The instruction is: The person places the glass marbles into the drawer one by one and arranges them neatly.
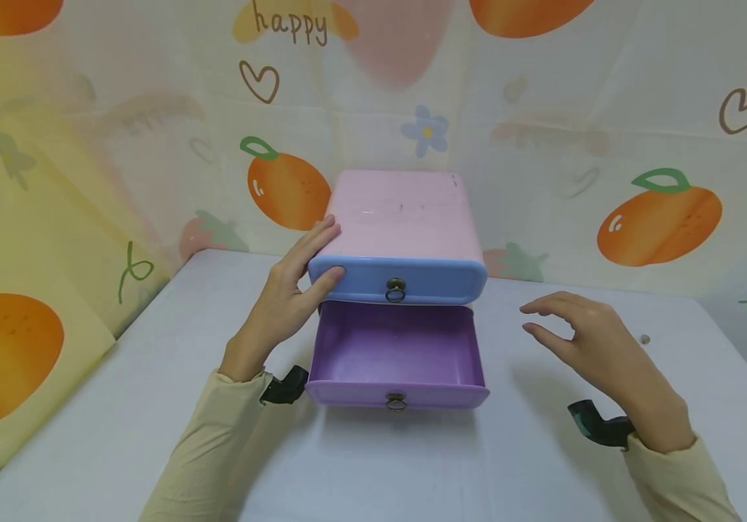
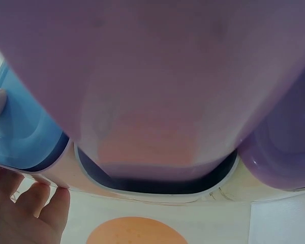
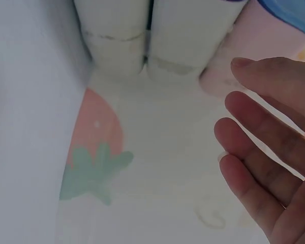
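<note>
A small drawer cabinet (image 1: 406, 210) with a pink top stands on the table in the head view. Its blue top drawer (image 1: 354, 288) is pushed in, while the purple drawer (image 1: 386, 341) beneath is pulled out, with nothing visible inside. My left hand (image 1: 282, 297) holds the cabinet's left front corner, thumb against the blue front and fingers along the pink side. In the left wrist view, the purple drawer's underside (image 2: 157, 76) fills the middle. My right hand (image 1: 595, 341) hovers right of the cabinet, touching nothing, its fingers loosely bent and thumb apart.
A small round object (image 1: 645, 338) lies on the white table (image 1: 406, 471), beyond my right hand. A fruit-patterned cloth (image 1: 510, 109) hangs behind the cabinet. Another purple drawer front (image 2: 284, 147) shows at the right of the left wrist view. Metal ring pulls hang on the drawer fronts.
</note>
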The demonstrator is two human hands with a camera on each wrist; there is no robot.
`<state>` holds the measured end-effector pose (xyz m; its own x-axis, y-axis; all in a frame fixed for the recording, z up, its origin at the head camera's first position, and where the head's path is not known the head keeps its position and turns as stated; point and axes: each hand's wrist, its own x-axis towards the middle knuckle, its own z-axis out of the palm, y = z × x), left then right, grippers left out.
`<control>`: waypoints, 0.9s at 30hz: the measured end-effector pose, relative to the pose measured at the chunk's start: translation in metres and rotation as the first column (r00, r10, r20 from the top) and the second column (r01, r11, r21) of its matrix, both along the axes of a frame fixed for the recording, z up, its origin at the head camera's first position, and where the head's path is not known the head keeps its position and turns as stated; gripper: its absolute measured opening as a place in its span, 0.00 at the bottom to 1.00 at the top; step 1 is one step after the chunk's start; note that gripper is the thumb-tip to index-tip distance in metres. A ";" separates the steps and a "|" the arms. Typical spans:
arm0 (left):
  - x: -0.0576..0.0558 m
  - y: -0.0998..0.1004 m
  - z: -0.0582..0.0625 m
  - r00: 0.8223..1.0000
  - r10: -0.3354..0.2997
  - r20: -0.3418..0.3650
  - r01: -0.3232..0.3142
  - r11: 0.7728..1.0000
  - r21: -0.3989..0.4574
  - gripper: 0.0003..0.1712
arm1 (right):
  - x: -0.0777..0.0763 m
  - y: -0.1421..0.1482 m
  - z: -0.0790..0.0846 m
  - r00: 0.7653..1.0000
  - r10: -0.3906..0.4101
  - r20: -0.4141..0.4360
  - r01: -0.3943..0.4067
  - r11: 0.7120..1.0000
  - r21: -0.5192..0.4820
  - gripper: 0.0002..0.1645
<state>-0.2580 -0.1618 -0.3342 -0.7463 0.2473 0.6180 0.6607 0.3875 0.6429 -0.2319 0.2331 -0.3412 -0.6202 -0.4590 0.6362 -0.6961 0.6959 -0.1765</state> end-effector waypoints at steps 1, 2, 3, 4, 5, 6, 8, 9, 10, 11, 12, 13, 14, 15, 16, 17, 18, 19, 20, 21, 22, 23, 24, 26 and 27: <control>0.000 0.000 0.000 1.000 0.000 0.001 0.000 1.000 0.000 0.33 | 0.000 0.002 0.000 1.000 -0.009 0.000 0.009 1.000 -0.003 0.20; 0.000 0.000 0.000 1.000 0.000 0.003 0.000 1.000 -0.001 0.33 | -0.001 0.005 0.000 1.000 -0.020 0.002 0.020 1.000 -0.007 0.20; 0.001 0.000 0.000 1.000 0.000 0.005 0.000 1.000 -0.002 0.33 | -0.001 0.007 0.001 1.000 -0.029 0.004 0.029 1.000 -0.008 0.21; 0.001 0.000 0.001 1.000 0.001 0.004 -0.001 1.000 -0.003 0.33 | -0.002 0.009 0.001 0.999 -0.037 0.006 0.037 0.999 -0.009 0.21; 0.001 0.000 0.001 1.000 0.001 0.003 -0.001 1.000 -0.004 0.33 | -0.003 0.011 0.000 0.999 -0.044 0.009 0.044 0.999 -0.008 0.21; 0.001 0.000 0.001 1.000 0.001 0.002 -0.001 1.000 -0.005 0.33 | -0.003 0.013 0.000 0.999 -0.048 0.009 0.049 0.999 -0.008 0.22; 0.000 0.000 0.001 1.000 0.002 -0.001 -0.002 1.000 -0.006 0.33 | -0.005 0.016 -0.001 0.998 -0.058 0.016 0.058 0.998 -0.006 0.22; 0.000 0.000 0.001 1.000 0.001 -0.003 -0.001 1.000 -0.007 0.33 | -0.006 0.017 -0.001 0.998 -0.062 0.019 0.062 0.998 -0.004 0.22; 0.000 0.000 0.001 1.000 0.000 -0.005 0.000 1.000 -0.006 0.33 | -0.006 0.018 -0.002 0.998 -0.066 0.020 0.066 0.998 -0.002 0.22; 0.000 0.000 0.001 1.000 -0.001 -0.004 0.001 1.000 -0.005 0.33 | -0.007 0.020 -0.003 0.997 -0.069 0.022 0.069 0.998 -0.001 0.22; 0.000 0.000 0.001 1.000 -0.002 -0.002 0.002 1.000 -0.004 0.33 | -0.008 0.021 -0.003 0.997 -0.071 0.025 0.071 0.997 0.001 0.21; 0.000 0.000 0.001 1.000 -0.003 -0.002 0.003 1.000 -0.005 0.33 | -0.008 0.022 -0.004 0.997 -0.075 0.028 0.075 0.997 0.000 0.21; 0.000 0.000 0.001 1.000 -0.004 -0.001 0.004 1.000 -0.005 0.33 | -0.009 0.022 -0.005 0.996 -0.078 0.032 0.078 0.997 0.001 0.21; 0.000 0.000 0.001 1.000 -0.003 0.000 0.003 1.000 -0.005 0.33 | -0.009 0.023 -0.005 0.996 -0.082 0.038 0.082 0.997 0.001 0.21; 0.000 0.000 0.001 1.000 -0.001 0.002 0.001 1.000 -0.005 0.33 | -0.010 0.024 -0.006 0.995 -0.087 0.043 0.087 0.996 0.002 0.21; 0.000 0.000 0.000 1.000 0.002 0.003 -0.002 1.000 -0.007 0.33 | -0.010 0.025 -0.007 0.995 -0.092 0.048 0.092 0.996 0.003 0.20; 0.000 0.000 0.000 1.000 0.005 0.002 -0.005 1.000 -0.009 0.33 | -0.011 0.026 -0.007 0.994 -0.099 0.053 0.099 0.995 0.004 0.20; 0.000 0.000 0.000 1.000 0.008 0.002 -0.008 1.000 -0.011 0.33 | -0.012 0.028 -0.008 0.993 -0.104 0.054 0.104 0.995 0.001 0.20; 0.000 0.000 0.000 1.000 0.010 0.002 -0.010 1.000 -0.013 0.33 | -0.013 0.029 -0.009 0.993 -0.108 0.053 0.108 0.994 -0.001 0.20; 0.000 0.000 0.000 1.000 0.012 0.003 -0.012 1.000 -0.014 0.33 | -0.014 0.031 -0.010 0.992 -0.114 0.052 0.114 0.994 -0.003 0.20; 0.000 0.000 0.000 1.000 0.014 0.004 -0.014 1.000 -0.016 0.33 | -0.015 0.032 -0.011 0.992 -0.116 0.047 0.117 0.993 -0.007 0.20; 0.000 0.000 0.000 1.000 0.014 0.005 -0.014 1.000 -0.016 0.33 | -0.015 0.034 -0.012 0.992 -0.119 0.043 0.120 0.993 -0.013 0.19; 0.000 0.000 0.000 1.000 0.014 0.005 -0.014 1.000 -0.016 0.33 | -0.016 0.035 -0.013 0.991 -0.125 0.042 0.126 0.992 -0.017 0.19; 0.000 0.000 0.000 1.000 0.015 0.006 -0.015 1.000 -0.015 0.33 | -0.017 0.039 -0.014 0.990 -0.137 0.036 0.138 0.990 -0.020 0.19; 0.000 0.000 0.000 1.000 0.017 0.007 -0.017 1.000 -0.015 0.33 | -0.018 0.040 -0.014 0.989 -0.141 0.039 0.142 0.990 -0.023 0.19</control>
<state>-0.2579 -0.1618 -0.3340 -0.7552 0.2436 0.6086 0.6491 0.4081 0.6420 -0.2499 0.2733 -0.3556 -0.7011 -0.3488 0.6220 -0.5833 0.7822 -0.2188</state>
